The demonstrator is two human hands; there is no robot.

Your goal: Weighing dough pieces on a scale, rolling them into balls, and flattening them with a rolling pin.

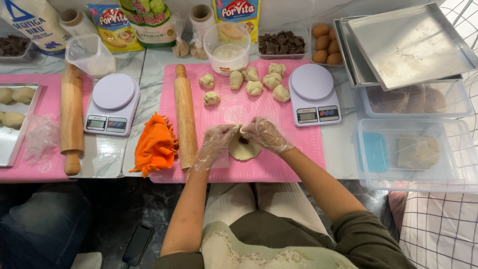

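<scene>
Two gloved hands, left [215,144] and right [265,133], are pinching a flattened dough disc [243,148] with dark filling, each grip closed on its edge, over the pink mat [298,144] on the desk [343,149]. Seven dough pieces [255,87] are lying beyond, between two rolling pins [185,114] and two scales [313,94]; nothing is blocking the hands.

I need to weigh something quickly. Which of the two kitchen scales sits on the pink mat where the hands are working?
The right scale, at the mat's right edge beside the dough balls. The left scale rests on bare marble counter.
</scene>
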